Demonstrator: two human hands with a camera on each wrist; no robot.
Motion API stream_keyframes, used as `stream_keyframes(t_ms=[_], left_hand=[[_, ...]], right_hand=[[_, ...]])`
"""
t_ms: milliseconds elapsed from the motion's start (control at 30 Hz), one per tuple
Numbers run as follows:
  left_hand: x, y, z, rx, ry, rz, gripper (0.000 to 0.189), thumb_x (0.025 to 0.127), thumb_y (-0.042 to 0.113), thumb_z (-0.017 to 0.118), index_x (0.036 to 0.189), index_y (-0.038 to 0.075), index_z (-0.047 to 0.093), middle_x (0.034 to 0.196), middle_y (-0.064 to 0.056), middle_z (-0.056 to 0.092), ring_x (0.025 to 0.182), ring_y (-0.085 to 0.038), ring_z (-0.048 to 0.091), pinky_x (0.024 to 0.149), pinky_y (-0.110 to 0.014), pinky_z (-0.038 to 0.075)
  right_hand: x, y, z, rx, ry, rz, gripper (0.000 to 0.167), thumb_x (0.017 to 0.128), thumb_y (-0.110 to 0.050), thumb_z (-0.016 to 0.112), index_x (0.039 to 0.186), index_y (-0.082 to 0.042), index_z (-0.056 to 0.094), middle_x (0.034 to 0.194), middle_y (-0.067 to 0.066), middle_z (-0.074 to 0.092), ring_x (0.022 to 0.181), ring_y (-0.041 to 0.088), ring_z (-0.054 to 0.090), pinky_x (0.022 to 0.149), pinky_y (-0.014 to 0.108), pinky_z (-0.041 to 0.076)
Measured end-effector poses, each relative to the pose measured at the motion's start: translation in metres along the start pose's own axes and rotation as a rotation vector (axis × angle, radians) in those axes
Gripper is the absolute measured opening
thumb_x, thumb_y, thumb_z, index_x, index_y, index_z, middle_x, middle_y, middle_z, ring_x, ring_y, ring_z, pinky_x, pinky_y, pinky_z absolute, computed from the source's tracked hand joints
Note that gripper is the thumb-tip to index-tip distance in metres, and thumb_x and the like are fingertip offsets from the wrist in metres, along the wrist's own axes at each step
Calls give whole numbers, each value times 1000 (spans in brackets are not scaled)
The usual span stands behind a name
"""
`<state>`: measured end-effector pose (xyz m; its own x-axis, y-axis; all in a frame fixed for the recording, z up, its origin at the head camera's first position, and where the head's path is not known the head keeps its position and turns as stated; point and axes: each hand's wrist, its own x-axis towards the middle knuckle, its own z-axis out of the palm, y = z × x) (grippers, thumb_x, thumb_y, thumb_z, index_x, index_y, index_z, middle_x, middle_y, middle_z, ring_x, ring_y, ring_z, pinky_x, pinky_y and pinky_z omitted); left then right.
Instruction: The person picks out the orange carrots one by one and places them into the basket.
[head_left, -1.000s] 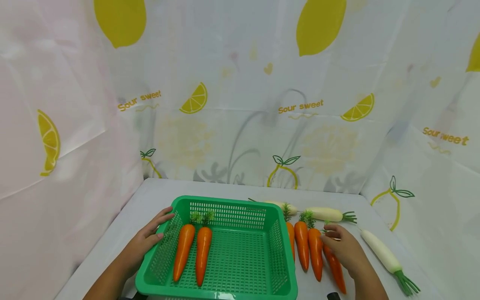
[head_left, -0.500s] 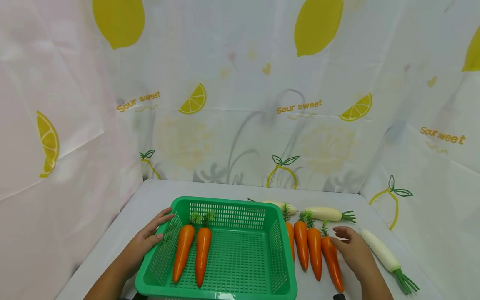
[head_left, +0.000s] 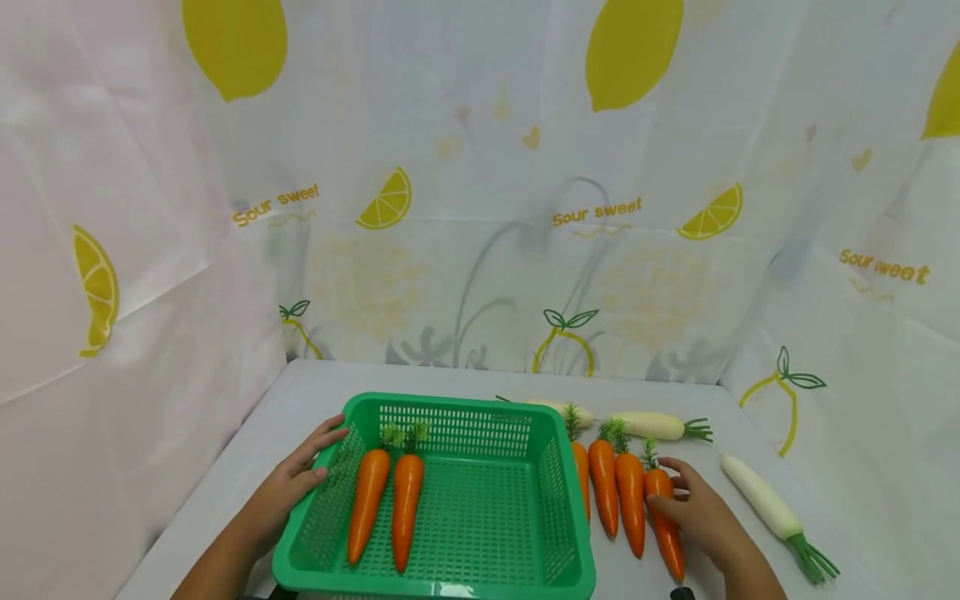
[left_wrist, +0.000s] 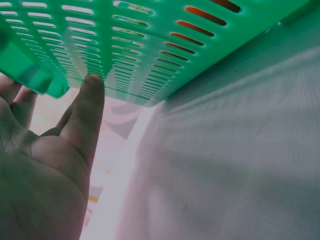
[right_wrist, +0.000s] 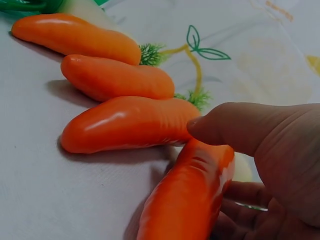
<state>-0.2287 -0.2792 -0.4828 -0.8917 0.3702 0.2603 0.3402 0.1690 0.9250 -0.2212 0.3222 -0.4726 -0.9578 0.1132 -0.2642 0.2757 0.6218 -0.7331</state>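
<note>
A green plastic basket (head_left: 480, 583) stands on the table with two orange carrots (head_left: 367, 504) side by side in its left part. My left hand (head_left: 281, 487) lies against the basket's left rim, fingers extended along it. In the left wrist view its thumb (left_wrist: 87, 110) touches the slotted outer wall. Right of the basket, my right hand (head_left: 697, 504) has its thumb across the upper part of the rightmost carrot (head_left: 667, 542). Its other fingers curl along that carrot's right side, as the right wrist view shows. This carrot still lies on the table.
Several more carrots (head_left: 630, 500) lie in a row between the basket and the right hand. White radishes (head_left: 648, 425) lie behind them, and another radish (head_left: 765, 496) lies at the far right. A black-tipped object (head_left: 682, 593) shows at the bottom edge. Lemon-printed cloth (head_left: 480, 275) surrounds the table.
My right hand first drew back to the right, uncovering the rightmost carrot, then came in to the left around its upper part. The left hand and the basket stay in place.
</note>
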Motion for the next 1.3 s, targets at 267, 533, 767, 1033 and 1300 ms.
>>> stream_keyframes(t_ms=[267, 533, 767, 1033, 1300], left_hand=[[1, -2, 0, 1, -4, 10, 50, 111, 13, 38, 161, 4, 36, 176, 2, 14, 141, 19, 22, 102, -16, 41], [0, -2, 0, 6, 0, 4, 50, 112, 14, 39, 161, 4, 36, 176, 3, 15, 140, 20, 22, 102, -15, 41], [0, 0, 0, 41, 12, -3, 50, 111, 14, 39, 160, 6, 38, 176, 0, 15, 140, 20, 20, 102, -14, 37], [1, 0, 0, 28, 1, -2, 50, 112, 15, 39, 161, 6, 38, 176, -1, 14, 141, 20, 20, 102, -14, 37], [0, 0, 1, 12, -2, 8, 50, 112, 14, 39, 161, 4, 37, 176, 1, 14, 141, 19, 22, 102, -15, 40]], right_hand=[[2, 1, 0, -68, 5, -26, 88, 89, -48, 80, 158, -11, 39, 150, 33, 47, 129, 49, 54, 94, 57, 53], [1, 1, 1, -73, 13, -26, 84, 91, -45, 79, 156, -9, 41, 148, 33, 48, 126, 47, 57, 93, 56, 53], [2, 3, 2, -85, 27, -20, 81, 93, -43, 78, 156, -9, 41, 149, 34, 48, 128, 50, 55, 94, 58, 52], [0, 2, 2, -84, 34, -11, 79, 94, -40, 77, 156, -8, 40, 150, 36, 45, 130, 52, 52, 96, 60, 52], [2, 1, 4, -85, 37, -7, 78, 94, -38, 77, 156, -7, 40, 151, 36, 45, 130, 52, 53, 96, 60, 52]])
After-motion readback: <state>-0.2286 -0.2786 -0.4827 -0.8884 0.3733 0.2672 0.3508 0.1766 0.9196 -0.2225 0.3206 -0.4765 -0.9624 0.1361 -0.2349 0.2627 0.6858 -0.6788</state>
